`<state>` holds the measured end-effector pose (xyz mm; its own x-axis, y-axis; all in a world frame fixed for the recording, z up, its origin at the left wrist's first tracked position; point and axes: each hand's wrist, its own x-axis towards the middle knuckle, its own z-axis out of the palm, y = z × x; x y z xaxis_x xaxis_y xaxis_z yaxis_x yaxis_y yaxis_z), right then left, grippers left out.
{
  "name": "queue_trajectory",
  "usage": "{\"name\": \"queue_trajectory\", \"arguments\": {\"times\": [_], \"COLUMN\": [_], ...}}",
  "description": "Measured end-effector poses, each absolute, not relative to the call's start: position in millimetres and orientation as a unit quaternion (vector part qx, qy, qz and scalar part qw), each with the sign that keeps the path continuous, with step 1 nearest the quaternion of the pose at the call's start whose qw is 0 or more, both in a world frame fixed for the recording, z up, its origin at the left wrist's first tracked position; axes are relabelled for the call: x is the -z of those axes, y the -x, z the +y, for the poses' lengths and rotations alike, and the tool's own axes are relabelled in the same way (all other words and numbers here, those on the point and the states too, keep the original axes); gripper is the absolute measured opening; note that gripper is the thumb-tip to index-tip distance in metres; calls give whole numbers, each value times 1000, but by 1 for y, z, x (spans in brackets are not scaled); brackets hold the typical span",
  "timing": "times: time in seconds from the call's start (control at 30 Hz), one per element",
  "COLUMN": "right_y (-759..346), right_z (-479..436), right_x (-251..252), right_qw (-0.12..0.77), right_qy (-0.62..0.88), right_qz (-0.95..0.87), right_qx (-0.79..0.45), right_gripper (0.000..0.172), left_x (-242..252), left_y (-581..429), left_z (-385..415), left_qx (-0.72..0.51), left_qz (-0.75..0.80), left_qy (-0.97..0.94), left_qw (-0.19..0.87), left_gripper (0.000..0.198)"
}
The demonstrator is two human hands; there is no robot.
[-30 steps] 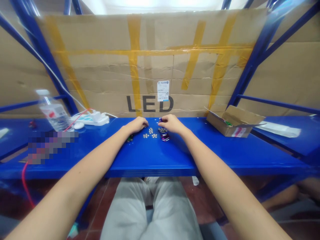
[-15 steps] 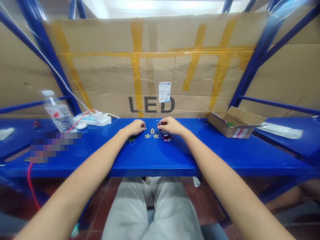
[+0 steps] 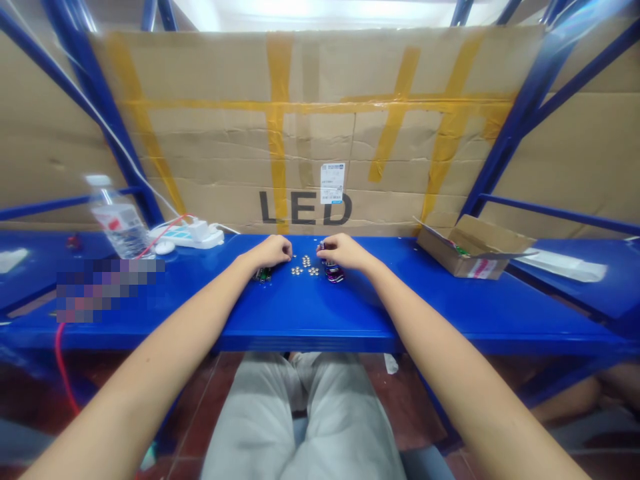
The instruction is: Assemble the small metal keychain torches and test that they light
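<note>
My left hand rests on the blue tabletop with its fingers curled and pressed together. Whatever its fingertips hold, if anything, is too small to make out. Beside its wrist lies a small pile of green and dark shiny pieces. Across from it, my right hand has thumb and fingers closed at the top of a heap of shiny purple and silvery pieces; the exact object in the grip is hidden. Between both hands, small round metal pieces sit in several little clusters.
An open cardboard box with something green inside stands at right, near a white flat packet. To the left are a water bottle, a white power strip and a red cable. A large cardboard sheet closes off the back.
The view has shifted very slightly. Both hands stay almost where they were, with the left fingers a little more curled in. The metal clusters look the same.
</note>
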<state>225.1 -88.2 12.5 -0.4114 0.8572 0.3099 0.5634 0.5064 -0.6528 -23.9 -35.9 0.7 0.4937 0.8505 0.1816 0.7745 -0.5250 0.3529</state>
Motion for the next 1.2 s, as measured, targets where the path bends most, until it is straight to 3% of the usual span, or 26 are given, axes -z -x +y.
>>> {"name": "queue_trajectory", "arguments": {"times": [1.0, 1.2], "right_y": [-225, -226], "right_z": [-91, -91], "right_x": [-14, -15], "right_qw": [301, 306], "right_qy": [448, 443], "right_qz": [-812, -812], "right_qx": [-223, -224], "right_gripper": [16, 14], "left_x": [-19, -19], "left_y": [19, 30], "left_z": [-58, -50], "left_qx": [-93, -129], "left_qz": [448, 424], "left_qy": [-881, -887], "left_qw": [123, 133], "left_gripper": [20, 20]}}
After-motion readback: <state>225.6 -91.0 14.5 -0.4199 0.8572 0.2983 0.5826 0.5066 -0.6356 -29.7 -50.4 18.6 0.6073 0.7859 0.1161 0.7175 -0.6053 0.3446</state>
